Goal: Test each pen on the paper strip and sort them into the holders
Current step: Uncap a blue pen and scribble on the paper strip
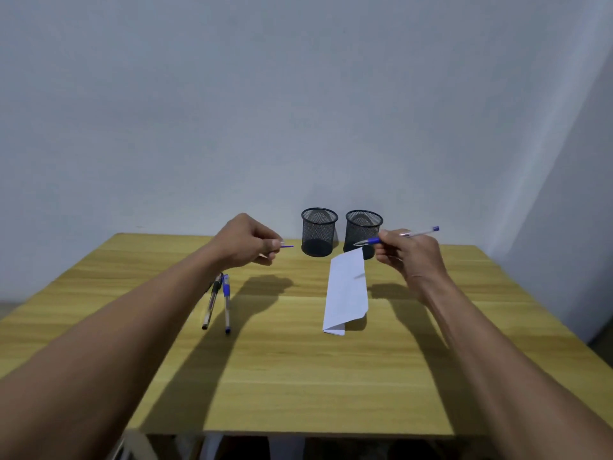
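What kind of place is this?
Likely a plain desk or test station in a bare room: a wooden table against a blank wall, a mesh pen holder beside a second holder, a paper strip and loose pens.

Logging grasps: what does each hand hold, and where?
Left hand pinches a clear-and-blue pen cap by one end; right hand grips a clear, blue-gripped pen behind its grip.

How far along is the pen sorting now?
Done: nothing yet; the left holder and the right holder look empty, and I see no ink on the paper strip. In hand: the right hand holds an uncapped pen near the strip, and the left hand pinches what looks like its cap. Left: testing this pen, then the black pen and the blue pen lying on the table.
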A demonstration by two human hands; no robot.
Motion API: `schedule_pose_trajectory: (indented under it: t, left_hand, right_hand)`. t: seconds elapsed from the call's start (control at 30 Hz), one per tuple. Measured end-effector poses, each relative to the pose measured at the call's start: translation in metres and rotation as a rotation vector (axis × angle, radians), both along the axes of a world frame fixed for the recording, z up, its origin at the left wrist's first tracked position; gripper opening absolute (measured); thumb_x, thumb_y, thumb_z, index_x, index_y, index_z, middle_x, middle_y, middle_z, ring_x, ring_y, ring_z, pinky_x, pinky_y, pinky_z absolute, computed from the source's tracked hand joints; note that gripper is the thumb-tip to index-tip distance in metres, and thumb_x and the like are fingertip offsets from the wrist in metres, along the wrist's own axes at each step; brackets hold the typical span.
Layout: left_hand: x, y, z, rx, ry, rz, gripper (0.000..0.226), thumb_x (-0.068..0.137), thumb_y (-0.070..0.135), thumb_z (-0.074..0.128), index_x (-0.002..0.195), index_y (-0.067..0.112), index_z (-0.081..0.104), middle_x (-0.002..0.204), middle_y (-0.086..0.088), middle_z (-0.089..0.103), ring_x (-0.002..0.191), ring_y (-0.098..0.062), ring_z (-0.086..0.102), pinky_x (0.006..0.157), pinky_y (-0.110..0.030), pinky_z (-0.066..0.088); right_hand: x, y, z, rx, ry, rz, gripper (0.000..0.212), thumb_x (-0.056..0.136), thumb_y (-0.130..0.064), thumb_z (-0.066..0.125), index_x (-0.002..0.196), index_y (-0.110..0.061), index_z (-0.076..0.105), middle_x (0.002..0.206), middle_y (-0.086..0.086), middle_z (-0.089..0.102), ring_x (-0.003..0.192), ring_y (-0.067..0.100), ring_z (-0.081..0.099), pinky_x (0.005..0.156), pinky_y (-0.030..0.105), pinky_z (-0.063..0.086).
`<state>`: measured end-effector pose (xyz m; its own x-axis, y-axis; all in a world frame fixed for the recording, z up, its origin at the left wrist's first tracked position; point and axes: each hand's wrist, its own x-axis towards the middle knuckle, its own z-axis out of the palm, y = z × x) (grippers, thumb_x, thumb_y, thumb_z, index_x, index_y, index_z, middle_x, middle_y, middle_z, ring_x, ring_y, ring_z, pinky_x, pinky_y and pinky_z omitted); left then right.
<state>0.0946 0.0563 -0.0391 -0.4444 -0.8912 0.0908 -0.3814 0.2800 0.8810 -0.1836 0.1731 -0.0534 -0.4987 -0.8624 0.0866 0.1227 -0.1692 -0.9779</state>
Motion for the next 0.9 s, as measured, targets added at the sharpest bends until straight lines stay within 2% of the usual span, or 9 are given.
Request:
schedule_pose_trajectory:
  t: [0.07, 0.13, 0.23, 0.33, 0.4, 0.47, 0.63, 0.8, 0.9]
  left_hand:
    - [-0.015, 0.002, -0.007, -0.048, 0.021, 0.023, 0.013, 0.090, 0.003, 0.068, 0.100, 0.000, 0.076, 0.084, -0.020, 0.073, 0.074, -0.022, 0.068, 0.076, -0.037, 0.062]
    - [-0.035, 0.002, -0.013, -0.088, 0.005, 0.031, 0.014, 0.089, 0.006, 0.069, 0.101, 0.005, 0.078, 0.080, -0.011, 0.073, 0.072, -0.017, 0.067, 0.077, -0.034, 0.061]
    - [-0.046, -0.005, -0.023, -0.166, -0.085, 0.087, 0.013, 0.088, 0.014, 0.072, 0.097, 0.016, 0.080, 0.075, 0.009, 0.070, 0.064, 0.004, 0.057, 0.068, -0.015, 0.046]
    - [-0.054, -0.014, -0.040, -0.191, -0.147, 0.147, 0.013, 0.089, 0.016, 0.071, 0.098, 0.019, 0.080, 0.082, 0.008, 0.069, 0.069, 0.004, 0.056, 0.058, -0.005, 0.036]
    - [-0.062, -0.018, -0.050, -0.189, -0.175, 0.185, 0.013, 0.089, 0.017, 0.071, 0.098, 0.019, 0.080, 0.084, 0.005, 0.069, 0.066, 0.002, 0.054, 0.057, -0.010, 0.038]
    - [-0.072, -0.022, -0.058, -0.173, -0.195, 0.211, 0.014, 0.088, 0.016, 0.072, 0.099, 0.018, 0.080, 0.092, 0.001, 0.074, 0.072, -0.005, 0.058, 0.068, -0.016, 0.041]
    - [-0.095, -0.033, -0.077, -0.170, -0.252, 0.264, 0.015, 0.085, 0.022, 0.074, 0.099, 0.021, 0.080, 0.102, 0.000, 0.076, 0.093, -0.015, 0.067, 0.083, -0.025, 0.051]
    - [-0.108, -0.039, -0.090, -0.209, -0.315, 0.264, 0.018, 0.084, 0.026, 0.078, 0.101, 0.020, 0.079, 0.104, 0.001, 0.076, 0.097, -0.016, 0.066, 0.085, -0.032, 0.053]
    - [-0.113, -0.040, -0.099, -0.231, -0.334, 0.267, 0.016, 0.085, 0.028, 0.075, 0.100, 0.023, 0.079, 0.102, 0.003, 0.076, 0.097, -0.017, 0.067, 0.082, -0.031, 0.053]
  right_hand:
    - [0.011, -0.005, -0.003, 0.029, 0.095, 0.053, 0.011, 0.094, -0.011, 0.070, 0.086, -0.003, 0.073, 0.073, 0.010, 0.071, 0.063, 0.015, 0.067, 0.064, 0.023, 0.062]
    - [0.027, -0.011, -0.003, 0.035, 0.127, 0.089, 0.010, 0.096, -0.012, 0.068, 0.093, -0.004, 0.074, 0.076, 0.009, 0.073, 0.067, 0.014, 0.069, 0.066, 0.025, 0.063]
    - [0.040, -0.022, -0.005, 0.048, 0.158, 0.098, 0.015, 0.100, -0.012, 0.062, 0.106, -0.003, 0.072, 0.084, 0.008, 0.073, 0.076, 0.014, 0.070, 0.073, 0.030, 0.062]
    - [0.046, -0.036, -0.012, 0.073, 0.217, 0.017, 0.015, 0.100, -0.013, 0.060, 0.099, -0.004, 0.072, 0.082, 0.007, 0.071, 0.079, 0.016, 0.067, 0.081, 0.038, 0.062]
    - [0.049, -0.046, -0.020, 0.089, 0.285, -0.048, 0.016, 0.097, -0.017, 0.062, 0.088, -0.008, 0.071, 0.075, 0.004, 0.070, 0.075, 0.019, 0.066, 0.081, 0.043, 0.061]
    - [0.050, -0.054, -0.031, 0.123, 0.359, -0.078, 0.017, 0.095, -0.023, 0.062, 0.086, -0.014, 0.071, 0.076, 0.003, 0.073, 0.077, 0.021, 0.070, 0.080, 0.043, 0.060]
    - [0.046, -0.054, -0.067, 0.178, 0.339, -0.064, 0.017, 0.101, -0.021, 0.058, 0.093, -0.015, 0.073, 0.083, 0.001, 0.074, 0.074, 0.006, 0.070, 0.066, 0.022, 0.052]
    - [0.030, -0.047, -0.091, 0.175, 0.324, -0.023, 0.018, 0.100, -0.020, 0.060, 0.090, -0.013, 0.073, 0.079, 0.005, 0.076, 0.077, 0.018, 0.075, 0.083, 0.041, 0.062]
    - [0.026, -0.039, -0.092, 0.132, 0.290, 0.029, 0.017, 0.101, -0.013, 0.059, 0.095, -0.001, 0.070, 0.078, 0.011, 0.074, 0.074, 0.022, 0.072, 0.083, 0.043, 0.063]
